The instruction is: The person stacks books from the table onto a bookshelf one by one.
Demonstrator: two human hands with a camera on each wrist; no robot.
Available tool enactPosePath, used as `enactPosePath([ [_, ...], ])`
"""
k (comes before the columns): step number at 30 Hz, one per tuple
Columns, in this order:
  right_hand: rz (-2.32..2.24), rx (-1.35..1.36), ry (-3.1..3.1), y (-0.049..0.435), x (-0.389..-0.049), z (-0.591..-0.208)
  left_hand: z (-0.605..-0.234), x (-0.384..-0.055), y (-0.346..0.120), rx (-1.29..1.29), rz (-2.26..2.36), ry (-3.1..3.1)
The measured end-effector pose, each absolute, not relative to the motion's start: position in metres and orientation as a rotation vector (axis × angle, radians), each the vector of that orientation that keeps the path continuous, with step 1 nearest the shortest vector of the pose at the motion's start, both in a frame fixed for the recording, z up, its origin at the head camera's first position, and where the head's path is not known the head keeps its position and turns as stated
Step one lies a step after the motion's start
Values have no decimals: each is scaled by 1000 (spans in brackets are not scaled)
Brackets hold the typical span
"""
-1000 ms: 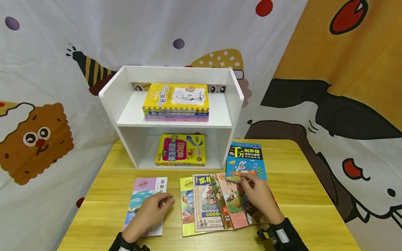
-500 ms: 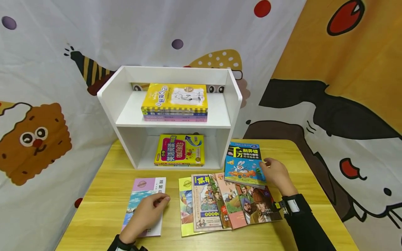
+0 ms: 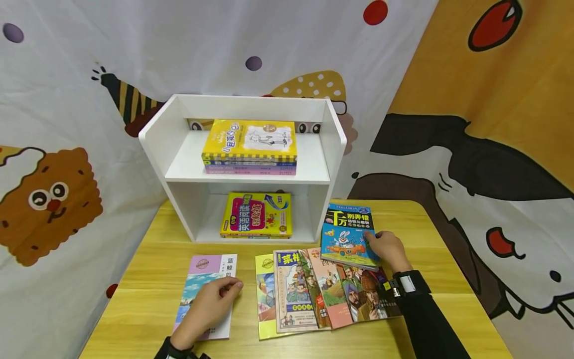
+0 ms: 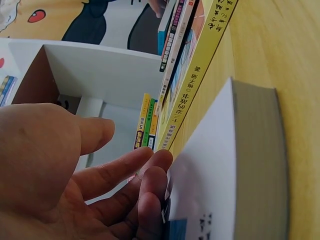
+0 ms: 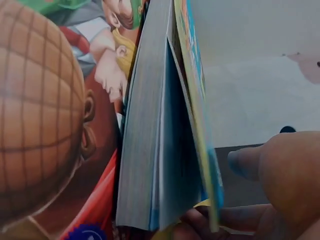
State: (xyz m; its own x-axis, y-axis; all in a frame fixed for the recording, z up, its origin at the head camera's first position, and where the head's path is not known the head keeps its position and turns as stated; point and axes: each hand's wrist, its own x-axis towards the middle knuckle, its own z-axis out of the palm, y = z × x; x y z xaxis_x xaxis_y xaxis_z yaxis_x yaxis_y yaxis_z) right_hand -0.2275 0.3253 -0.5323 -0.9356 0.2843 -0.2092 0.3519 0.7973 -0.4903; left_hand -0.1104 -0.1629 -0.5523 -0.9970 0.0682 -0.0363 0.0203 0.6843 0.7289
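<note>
Head view: right hand (image 3: 389, 249) at right edge of blue rabbit book (image 3: 343, 244), lying just beside white shelf (image 3: 314, 154), overlapping fanned books (image 3: 296, 291) on desk (image 3: 435, 244). Left hand (image 3: 211, 304) over purple-and-blue book (image 3: 195, 284).
Left wrist: thumb apart from loosely bent fingers, nothing held.
Right wrist: cover gaping from pages, fingers at edge, pinching or not, can't tell.

The rabbit book (image 3: 345, 239) is blue and black, the shelf (image 3: 312, 157) white.
</note>
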Motion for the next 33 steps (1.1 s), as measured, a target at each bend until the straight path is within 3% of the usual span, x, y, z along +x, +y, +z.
enactPosePath([
  [10, -909, 518, 2807, 331, -232, -539, -552, -110, -161, 74, 1232, 2820],
  [23, -1460, 680, 2496, 332, -236, -553, -551, -111, -162, 71, 1224, 2831],
  [33, -1696, 571, 2518, 322, -230, -551, -549, -110, -163, 84, 1216, 2808],
])
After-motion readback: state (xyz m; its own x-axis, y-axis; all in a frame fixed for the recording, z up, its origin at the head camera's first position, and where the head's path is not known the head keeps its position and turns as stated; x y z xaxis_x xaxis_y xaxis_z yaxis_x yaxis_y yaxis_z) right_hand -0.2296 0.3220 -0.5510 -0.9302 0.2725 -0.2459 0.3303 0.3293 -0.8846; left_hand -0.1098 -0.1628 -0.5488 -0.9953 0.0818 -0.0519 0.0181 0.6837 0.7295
